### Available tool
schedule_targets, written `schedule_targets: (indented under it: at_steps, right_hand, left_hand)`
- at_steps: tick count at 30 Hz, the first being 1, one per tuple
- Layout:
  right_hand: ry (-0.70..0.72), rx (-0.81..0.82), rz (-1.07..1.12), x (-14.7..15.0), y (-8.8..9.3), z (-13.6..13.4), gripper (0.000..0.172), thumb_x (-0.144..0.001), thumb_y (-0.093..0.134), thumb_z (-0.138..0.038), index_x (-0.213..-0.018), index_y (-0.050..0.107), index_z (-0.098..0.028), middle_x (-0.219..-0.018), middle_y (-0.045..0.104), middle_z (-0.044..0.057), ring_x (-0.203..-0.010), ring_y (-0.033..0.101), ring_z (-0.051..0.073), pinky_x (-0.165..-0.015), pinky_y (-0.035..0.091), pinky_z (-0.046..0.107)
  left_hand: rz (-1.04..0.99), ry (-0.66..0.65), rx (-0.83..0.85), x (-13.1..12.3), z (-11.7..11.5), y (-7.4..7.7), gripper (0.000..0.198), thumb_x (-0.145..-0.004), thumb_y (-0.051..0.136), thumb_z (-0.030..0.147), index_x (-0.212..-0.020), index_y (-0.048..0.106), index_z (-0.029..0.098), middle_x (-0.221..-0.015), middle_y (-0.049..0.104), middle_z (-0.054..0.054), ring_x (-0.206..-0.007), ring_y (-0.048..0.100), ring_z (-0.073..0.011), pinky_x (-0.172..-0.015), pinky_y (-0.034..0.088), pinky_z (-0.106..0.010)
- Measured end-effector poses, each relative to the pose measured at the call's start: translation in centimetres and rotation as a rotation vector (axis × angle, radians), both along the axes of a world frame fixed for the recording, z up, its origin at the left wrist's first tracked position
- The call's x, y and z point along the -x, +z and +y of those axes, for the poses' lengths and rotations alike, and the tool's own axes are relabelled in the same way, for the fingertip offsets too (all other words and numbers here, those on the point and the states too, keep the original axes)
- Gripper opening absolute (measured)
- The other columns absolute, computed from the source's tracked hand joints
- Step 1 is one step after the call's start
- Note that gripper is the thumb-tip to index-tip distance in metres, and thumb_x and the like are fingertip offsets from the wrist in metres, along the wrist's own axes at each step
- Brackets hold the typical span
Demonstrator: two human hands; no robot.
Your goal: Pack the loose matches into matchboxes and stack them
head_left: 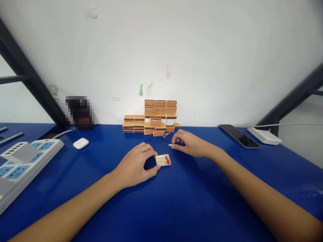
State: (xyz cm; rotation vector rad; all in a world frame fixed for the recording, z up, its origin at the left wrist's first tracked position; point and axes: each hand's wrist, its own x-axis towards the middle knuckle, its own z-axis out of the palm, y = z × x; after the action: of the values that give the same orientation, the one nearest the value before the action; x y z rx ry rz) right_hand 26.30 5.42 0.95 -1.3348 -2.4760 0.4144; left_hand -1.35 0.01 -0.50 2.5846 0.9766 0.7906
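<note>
My left hand (137, 164) grips the left end of a small white matchbox tray (158, 164) between thumb and fingers on the blue table. Inside the tray lie several matches (163, 160), their red heads toward the right end. Just up and right of it, my right hand (185, 143) pinches a few matchsticks (170, 145) by the fingertips; their heads are hidden. Behind the hands, yellow and brown matchboxes (160, 111) are stacked against the wall. Two loose matchsticks (167, 134) lie in front of the stack.
On the left are a power strip (54, 145) with plugs and a white earphone case (81, 143). A dark blurred object (84, 114) stands behind them. A phone (238, 136) and a white device (264, 135) with a cable lie at right. The white wall (202, 67) bounds the table.
</note>
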Motion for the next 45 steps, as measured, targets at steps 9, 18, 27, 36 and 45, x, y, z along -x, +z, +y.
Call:
schedule_targets:
  at_steps: [9, 18, 27, 36, 45]
  right_hand:
    - [0.009, -0.003, -0.081, 0.6, -0.4, 0.1, 0.021, -0.099, 0.055, -0.031, -0.086, 0.065, -0.019, -0.092, 0.066, 0.008, -0.085, 0.06, 0.022, -0.078, 0.048, 0.034]
    - [0.028, -0.012, -0.123, 0.5, -0.5, 0.1, 0.018, -0.101, 0.055, -0.027, -0.087, 0.063, -0.018, -0.095, 0.064, 0.009, -0.088, 0.061, 0.023, -0.086, 0.05, 0.037]
    - [0.066, 0.084, -0.024, 1.9, 1.6, -2.6, 0.024, -0.106, 0.047, -0.033, -0.092, 0.06, -0.019, -0.101, 0.063, 0.008, -0.091, 0.059, 0.022, -0.085, 0.048, 0.037]
    - [0.162, -0.009, -0.115, 5.5, 1.1, -5.4, 0.017, -0.105, 0.051, -0.018, -0.093, 0.063, -0.016, -0.099, 0.062, 0.008, -0.085, 0.058, 0.019, -0.078, 0.046, 0.032]
    - [0.175, 0.011, -0.058, 3.9, 1.6, -4.8, 0.006, -0.096, 0.066, -0.014, -0.097, 0.07, -0.018, -0.099, 0.061, 0.005, -0.09, 0.059, 0.019, -0.08, 0.047, 0.031]
  left_hand:
    - [0.005, -0.001, -0.015, 0.0, 0.0, -0.1, 0.022, -0.09, 0.072, 0.029, -0.112, 0.071, 0.022, -0.108, 0.07, -0.006, -0.099, 0.062, -0.0251, -0.091, 0.055, -0.044]
    - [0.01, 0.004, -0.001, 0.0, 0.0, 0.0, 0.024, -0.09, 0.072, 0.029, -0.113, 0.071, 0.022, -0.109, 0.07, -0.006, -0.101, 0.061, -0.0245, -0.093, 0.054, -0.044]
    - [0.019, -0.004, -0.01, 0.0, 0.0, -0.3, 0.022, -0.091, 0.072, 0.029, -0.111, 0.07, 0.02, -0.107, 0.07, -0.006, -0.101, 0.061, -0.0241, -0.093, 0.053, -0.042]
    - [0.02, -0.01, -0.011, 0.0, 0.1, -0.4, 0.016, -0.09, 0.072, 0.026, -0.104, 0.069, 0.019, -0.102, 0.069, -0.005, -0.098, 0.06, -0.0236, -0.089, 0.053, -0.041]
    - [0.028, 0.0, -0.006, 0.0, 0.1, -0.3, 0.02, -0.09, 0.073, 0.029, -0.108, 0.07, 0.02, -0.104, 0.069, -0.005, -0.099, 0.06, -0.0239, -0.091, 0.053, -0.042]
